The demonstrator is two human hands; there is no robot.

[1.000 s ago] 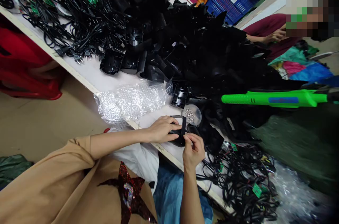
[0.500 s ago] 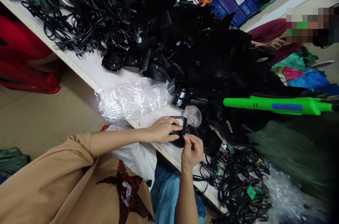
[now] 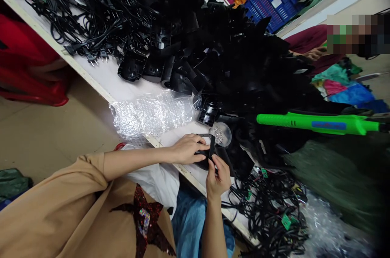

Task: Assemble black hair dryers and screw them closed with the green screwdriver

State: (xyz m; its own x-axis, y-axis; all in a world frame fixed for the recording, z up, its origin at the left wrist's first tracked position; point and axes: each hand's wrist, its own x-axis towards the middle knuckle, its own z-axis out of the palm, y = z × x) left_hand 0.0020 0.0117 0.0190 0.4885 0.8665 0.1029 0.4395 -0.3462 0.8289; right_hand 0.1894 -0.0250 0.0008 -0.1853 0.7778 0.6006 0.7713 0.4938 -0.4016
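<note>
Black moulded plastic, a rectangular frame [image 3: 211,145] over a darker housing [image 3: 203,163], sits just beside the clear round dish [image 3: 227,137] on its near side, and the person's hands are together on it. The left hand [image 3: 186,149] wraps over the frame and clamps it; the right hand [image 3: 218,176] comes in below the dish, its fingertips [image 3: 213,159] pinching at the frame's outer edge. The piece looks light and stiff but thin at the rim, so the solid housing seems the safer place to take hold, and the smooth plastic could slip. The dish holds small silver screws [image 3: 217,134], loose and likely easy to spill. Bubble wrap [image 3: 150,115] lies to one side of the dish, a heap of black plastic housings [image 3: 234,63] rises behind it, and tangled black power cords [image 3: 88,22] lie farther along. Well beyond the dish are a blue plastic crate [image 3: 272,6] and a co-worker's hand [image 3: 313,53].
</note>
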